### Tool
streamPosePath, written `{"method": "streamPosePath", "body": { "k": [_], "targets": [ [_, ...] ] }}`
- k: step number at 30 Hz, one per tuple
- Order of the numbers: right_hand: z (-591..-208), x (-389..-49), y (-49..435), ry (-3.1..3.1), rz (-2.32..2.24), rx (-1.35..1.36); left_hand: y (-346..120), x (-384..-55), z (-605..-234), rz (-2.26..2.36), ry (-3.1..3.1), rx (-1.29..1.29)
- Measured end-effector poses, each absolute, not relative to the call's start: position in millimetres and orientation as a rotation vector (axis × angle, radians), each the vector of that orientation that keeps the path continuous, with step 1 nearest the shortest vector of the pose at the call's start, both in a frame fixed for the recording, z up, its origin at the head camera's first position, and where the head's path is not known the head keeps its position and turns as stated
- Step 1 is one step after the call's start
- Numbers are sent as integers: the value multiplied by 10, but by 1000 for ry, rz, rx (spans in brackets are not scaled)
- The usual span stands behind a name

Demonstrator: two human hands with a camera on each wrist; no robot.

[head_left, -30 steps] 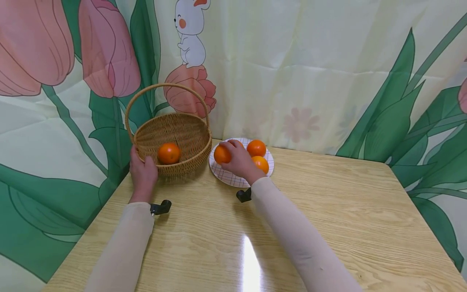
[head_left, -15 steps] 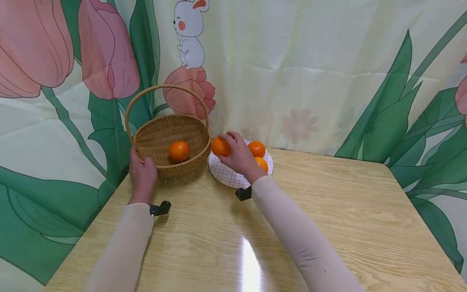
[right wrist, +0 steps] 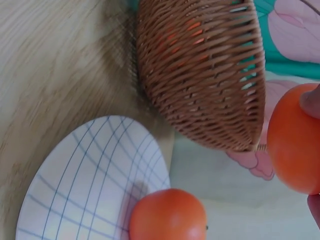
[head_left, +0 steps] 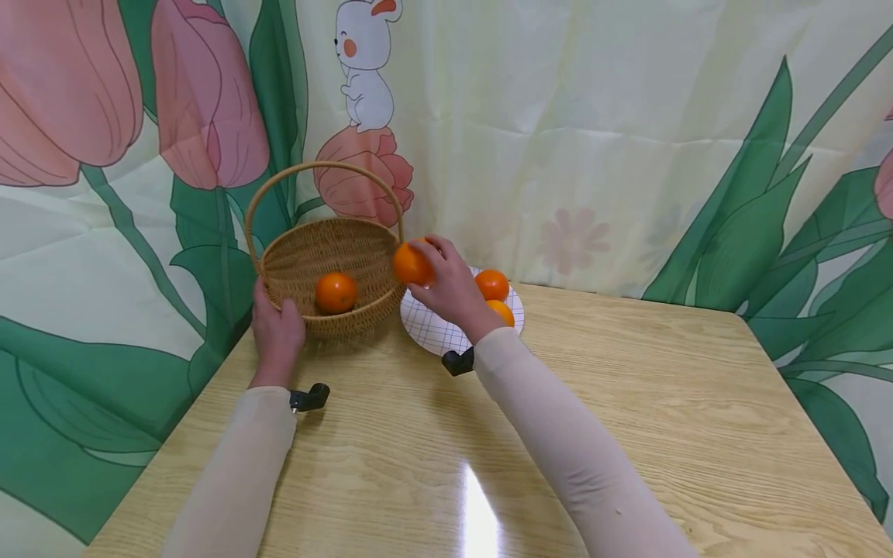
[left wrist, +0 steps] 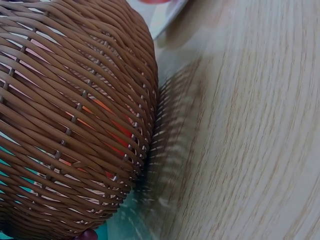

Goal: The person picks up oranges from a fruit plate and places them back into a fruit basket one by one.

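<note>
My left hand (head_left: 277, 333) grips the left side of a wicker basket (head_left: 307, 244) with a tall arched handle. Inside the basket lies one orange (head_left: 336, 293); its colour shows through the weave in the left wrist view. My right hand (head_left: 456, 291) holds another orange (head_left: 413, 262) near the basket's right rim, above the plate's left part. In the right wrist view, a thumb and fingertip sit on the held orange (right wrist: 295, 140). The white plate (head_left: 427, 327) with a blue grid pattern carries two more oranges, one behind (head_left: 492, 285) and one in front (head_left: 502, 311).
The basket and plate stand side by side toward the back of the wooden table (head_left: 391, 449). Behind them hangs a curtain (head_left: 614, 139) printed with tulips and a rabbit. A black wrist mount (head_left: 458, 362) sticks out from the right sleeve, close to the plate's front rim.
My right hand has lifted an orange off the plate and carried it up and left toward the basket. The orange in the basket has rolled slightly. The left hand keeps its grip.
</note>
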State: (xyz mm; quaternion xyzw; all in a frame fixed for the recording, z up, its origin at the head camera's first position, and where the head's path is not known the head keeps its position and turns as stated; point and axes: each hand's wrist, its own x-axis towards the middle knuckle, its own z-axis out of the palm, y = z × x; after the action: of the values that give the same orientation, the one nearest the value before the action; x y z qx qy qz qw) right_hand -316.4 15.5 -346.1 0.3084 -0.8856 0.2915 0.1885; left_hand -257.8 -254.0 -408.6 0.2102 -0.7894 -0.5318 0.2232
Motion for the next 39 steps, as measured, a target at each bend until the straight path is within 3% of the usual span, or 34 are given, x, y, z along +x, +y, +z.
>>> {"method": "streamPosePath", "body": {
  "k": [39],
  "targets": [
    [-3514, -3194, -367, -2720, 770, 906, -2487, -2575, -4124, -1447, -2178, 518]
  ]
}}
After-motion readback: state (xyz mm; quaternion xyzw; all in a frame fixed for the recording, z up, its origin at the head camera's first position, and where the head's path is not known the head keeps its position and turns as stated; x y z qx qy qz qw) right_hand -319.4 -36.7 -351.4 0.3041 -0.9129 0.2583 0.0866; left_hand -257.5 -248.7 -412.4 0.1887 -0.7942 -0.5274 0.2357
